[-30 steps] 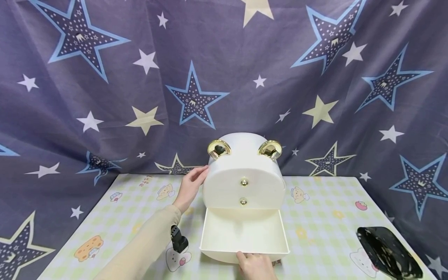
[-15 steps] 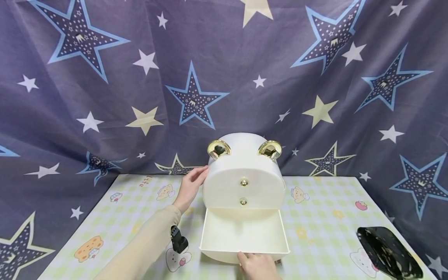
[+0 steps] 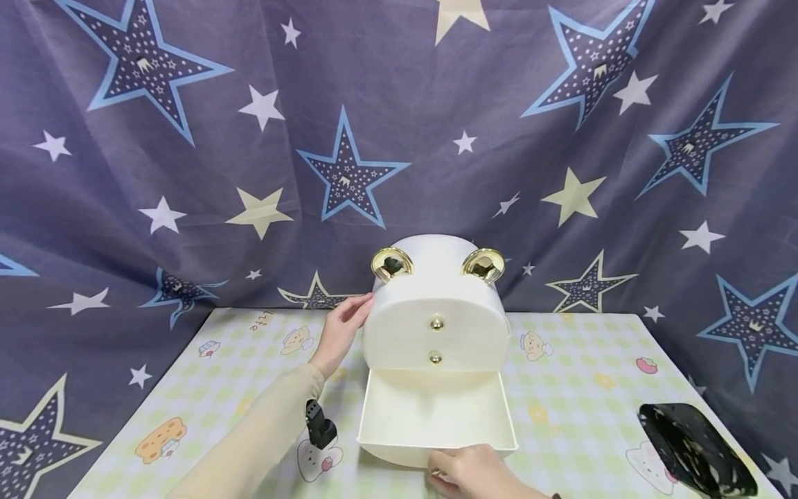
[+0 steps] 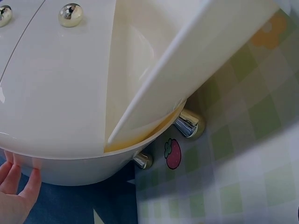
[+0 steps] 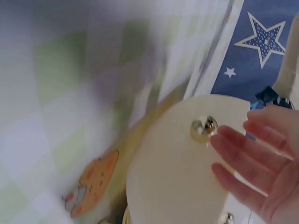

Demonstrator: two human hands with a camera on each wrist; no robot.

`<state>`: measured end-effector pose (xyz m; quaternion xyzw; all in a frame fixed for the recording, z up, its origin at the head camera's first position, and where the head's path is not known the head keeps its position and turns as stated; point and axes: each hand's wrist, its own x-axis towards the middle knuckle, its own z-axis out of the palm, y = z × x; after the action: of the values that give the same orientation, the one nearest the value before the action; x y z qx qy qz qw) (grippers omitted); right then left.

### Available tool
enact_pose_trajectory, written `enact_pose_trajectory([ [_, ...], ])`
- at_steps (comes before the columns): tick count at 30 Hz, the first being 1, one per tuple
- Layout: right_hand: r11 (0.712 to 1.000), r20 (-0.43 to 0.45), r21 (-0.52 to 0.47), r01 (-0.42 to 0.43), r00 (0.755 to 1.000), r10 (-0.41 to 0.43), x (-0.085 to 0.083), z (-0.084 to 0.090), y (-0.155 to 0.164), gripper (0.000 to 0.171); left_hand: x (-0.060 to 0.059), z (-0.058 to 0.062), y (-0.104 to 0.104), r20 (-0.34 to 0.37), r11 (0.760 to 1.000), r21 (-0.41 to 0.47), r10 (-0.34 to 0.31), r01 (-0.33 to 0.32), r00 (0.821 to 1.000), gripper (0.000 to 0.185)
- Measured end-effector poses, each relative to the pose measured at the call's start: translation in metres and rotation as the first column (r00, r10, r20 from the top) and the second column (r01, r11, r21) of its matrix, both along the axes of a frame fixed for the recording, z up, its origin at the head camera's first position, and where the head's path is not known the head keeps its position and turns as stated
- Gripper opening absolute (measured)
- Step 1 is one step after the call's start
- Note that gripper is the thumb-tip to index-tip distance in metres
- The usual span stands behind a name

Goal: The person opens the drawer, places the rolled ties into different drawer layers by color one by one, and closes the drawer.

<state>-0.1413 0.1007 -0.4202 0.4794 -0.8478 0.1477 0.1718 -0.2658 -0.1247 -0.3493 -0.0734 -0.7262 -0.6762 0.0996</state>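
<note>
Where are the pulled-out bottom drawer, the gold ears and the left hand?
bottom drawer [image 3: 433,416], head view, on its bare inside floor.
gold ears [image 3: 391,264], head view, on the left ear's rim.
left hand [image 3: 339,331], head view, on the back of the hand.

Left hand [image 3: 339,333] rests flat against the white cabinet [image 3: 435,312] side. Right hand [image 3: 475,473] touches the open bottom drawer [image 3: 436,419] front edge on the bench [image 3: 580,388].

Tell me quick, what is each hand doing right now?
Left hand: open, fingers resting on the side of the cream drawer box.
Right hand: open, at the pulled-out bottom drawer.
</note>
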Motion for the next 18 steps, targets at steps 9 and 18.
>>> enact_pose_trajectory([
  [9,0.991,0.102,-0.079,-0.105,0.988,0.113,-0.001,0.016,0.014,0.009,0.000,0.000,0.000,-0.003,1.000,0.004,-0.001,0.001,1.000,0.030],
  [18,0.976,0.141,-0.194,-0.096,0.982,0.124,-0.002,0.027,0.037,0.005,0.000,-0.001,0.000,-0.006,1.000,0.004,0.001,-0.001,1.000,0.030],
])
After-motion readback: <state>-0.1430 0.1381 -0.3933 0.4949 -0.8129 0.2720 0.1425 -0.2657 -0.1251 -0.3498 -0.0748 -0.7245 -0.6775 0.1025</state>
